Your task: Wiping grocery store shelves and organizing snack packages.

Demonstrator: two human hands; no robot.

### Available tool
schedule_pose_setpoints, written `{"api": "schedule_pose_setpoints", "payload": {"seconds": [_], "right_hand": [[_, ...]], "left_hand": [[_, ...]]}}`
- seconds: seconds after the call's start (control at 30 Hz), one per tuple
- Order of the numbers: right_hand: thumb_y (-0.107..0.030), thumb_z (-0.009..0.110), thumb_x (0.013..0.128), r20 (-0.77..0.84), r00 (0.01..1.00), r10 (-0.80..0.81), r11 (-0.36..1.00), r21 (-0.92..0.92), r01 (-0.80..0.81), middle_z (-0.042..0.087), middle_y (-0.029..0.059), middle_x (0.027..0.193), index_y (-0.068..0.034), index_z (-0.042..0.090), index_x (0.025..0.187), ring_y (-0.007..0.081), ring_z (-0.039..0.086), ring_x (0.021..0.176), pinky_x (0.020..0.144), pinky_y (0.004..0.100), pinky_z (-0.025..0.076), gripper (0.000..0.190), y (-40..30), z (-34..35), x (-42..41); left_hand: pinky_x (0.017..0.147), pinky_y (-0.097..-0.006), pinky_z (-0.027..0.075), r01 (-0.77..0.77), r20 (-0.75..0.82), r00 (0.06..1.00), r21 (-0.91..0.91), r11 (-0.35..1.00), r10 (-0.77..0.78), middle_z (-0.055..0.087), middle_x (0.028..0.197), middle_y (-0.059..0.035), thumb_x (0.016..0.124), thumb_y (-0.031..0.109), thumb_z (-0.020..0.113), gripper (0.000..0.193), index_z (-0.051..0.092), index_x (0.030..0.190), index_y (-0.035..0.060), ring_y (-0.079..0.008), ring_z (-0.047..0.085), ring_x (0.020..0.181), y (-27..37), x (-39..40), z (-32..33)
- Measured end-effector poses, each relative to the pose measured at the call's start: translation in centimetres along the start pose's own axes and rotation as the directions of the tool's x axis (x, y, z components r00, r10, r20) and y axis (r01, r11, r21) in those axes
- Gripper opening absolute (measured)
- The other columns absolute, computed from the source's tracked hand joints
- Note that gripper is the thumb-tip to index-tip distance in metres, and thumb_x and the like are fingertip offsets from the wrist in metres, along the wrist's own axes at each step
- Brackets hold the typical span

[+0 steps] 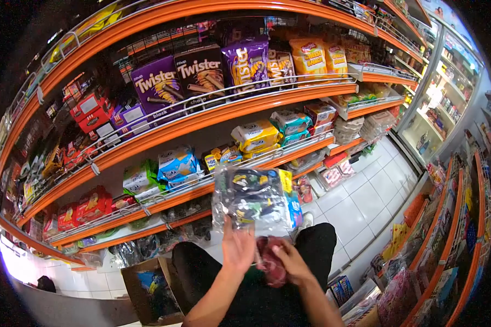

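Note:
My left hand, palm up, holds the lower edge of a clear plastic package. Dark contents with a green, yellow and white pattern show through its film, and a yellow and blue card runs down its right side. Close beside it, my right hand grips a dark red item, blurred, perhaps a wrapped pair of sandals. Both hands are in front of my black-trousered knees, and the package overlaps the lower shelf edge from this viewpoint.
Orange-edged store shelves with wire rails curve ahead, carrying Twister wafer boxes and biscuit packs. An open cardboard box stands at my left knee. More stocked shelves line the right, beyond white floor tiles. A glass-doored cabinet stands behind.

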State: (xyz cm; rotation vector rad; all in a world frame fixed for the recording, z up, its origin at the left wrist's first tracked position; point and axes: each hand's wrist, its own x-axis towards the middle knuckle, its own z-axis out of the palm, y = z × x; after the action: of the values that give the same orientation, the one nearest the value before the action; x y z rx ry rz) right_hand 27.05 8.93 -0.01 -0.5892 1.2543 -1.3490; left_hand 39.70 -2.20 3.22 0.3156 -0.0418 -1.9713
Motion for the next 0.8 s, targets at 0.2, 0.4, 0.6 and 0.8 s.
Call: {"api": "schedule_pose_setpoints", "payload": {"seconds": [0.2,0.4,0.6,0.8], "right_hand": [[-0.019,0.072,0.088,-0.172,0.983,-0.064,0.941,0.317,0.117,0.062,0.0074,0.113,-0.003,0.053,0.124,0.0167,0.062,0.096,0.081,0.0323,0.053,0.044,-3.4,4.5,3.4],[-0.011,0.074,0.080,0.014,0.999,0.032,0.999,0.017,-0.032,0.065,0.0085,0.109,0.000,0.054,0.122,0.0187,0.063,0.093,0.083,0.0339,0.052,0.048,-7.9,-0.4,4.2],[-0.014,0.075,0.080,0.228,0.973,0.029,0.937,-0.346,0.053,0.065,0.0065,0.115,-0.003,0.054,0.128,0.0170,0.059,0.104,0.092,0.0332,0.047,0.053,-8.9,-3.4,6.4],[-0.025,0.074,0.083,0.545,0.838,0.027,0.741,-0.574,0.349,0.061,0.0121,0.123,-0.002,0.052,0.131,0.0206,0.055,0.113,0.099,0.0338,0.042,0.058,-10.8,-3.2,7.2]], "left_hand": [[0.109,-0.0352,0.035,-0.028,-0.100,0.993,0.365,0.931,0.069,0.051,0.134,-0.0057,0.096,0.014,0.058,0.047,0.039,0.138,0.0054,-0.0212,0.049,0.123,-0.7,-3.2,-0.3],[0.104,-0.0351,0.039,-0.034,0.108,0.991,0.790,0.612,-0.084,0.049,0.133,-0.0103,0.085,-0.010,0.060,0.061,0.033,0.138,0.0056,-0.0201,0.048,0.124,3.0,-2.9,-1.0],[0.101,-0.0410,0.046,-0.082,0.180,0.977,0.809,0.582,-0.112,0.043,0.138,-0.0124,0.078,-0.007,0.071,0.085,0.024,0.147,0.0097,-0.0245,0.050,0.124,6.3,-1.4,0.4],[0.094,-0.0348,0.046,0.050,-0.011,0.929,0.994,0.096,-0.371,0.062,0.118,-0.0082,0.077,0.009,0.080,0.071,0.042,0.136,0.0002,-0.0174,0.056,0.110,9.1,-0.7,2.3]]}}
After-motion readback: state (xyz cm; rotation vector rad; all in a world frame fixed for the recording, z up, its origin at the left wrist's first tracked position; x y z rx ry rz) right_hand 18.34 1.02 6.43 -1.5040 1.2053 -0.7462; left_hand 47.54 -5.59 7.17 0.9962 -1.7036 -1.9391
